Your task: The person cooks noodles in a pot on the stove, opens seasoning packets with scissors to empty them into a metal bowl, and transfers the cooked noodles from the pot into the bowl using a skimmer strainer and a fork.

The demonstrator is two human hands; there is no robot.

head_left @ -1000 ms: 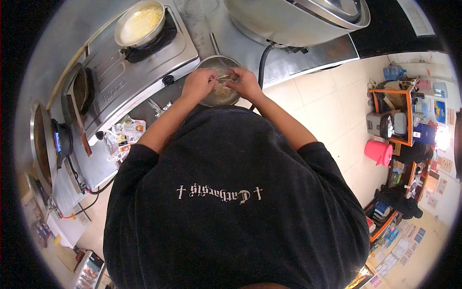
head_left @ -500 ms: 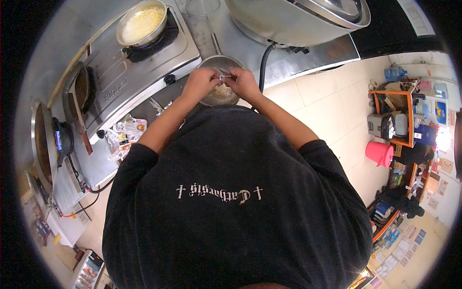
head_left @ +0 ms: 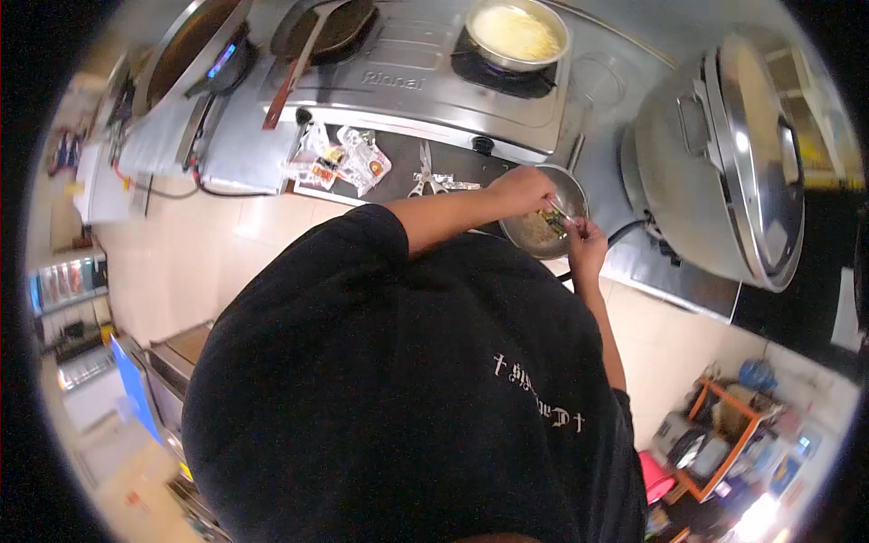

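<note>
Your left hand [head_left: 525, 192] and right hand [head_left: 588, 246] pinch a small sachet [head_left: 559, 215] between the fingertips; its markings are too small to read. The sachet is held over the saucepan [head_left: 577, 188], whose long handle points away from you and whose pale contents [head_left: 536, 235] are partly hidden by your hands. Left of the saucepan, scissors [head_left: 426, 170] lie on a dark surface [head_left: 401, 163] near crumpled plastic wrappers [head_left: 364, 161]. Beyond these stands a steel Rinnai gas stove [head_left: 407, 56], its right burner bearing a pan [head_left: 518, 65] of pale yellow food [head_left: 511, 32]. A large lidded pot [head_left: 670, 154] stands at right.
</note>
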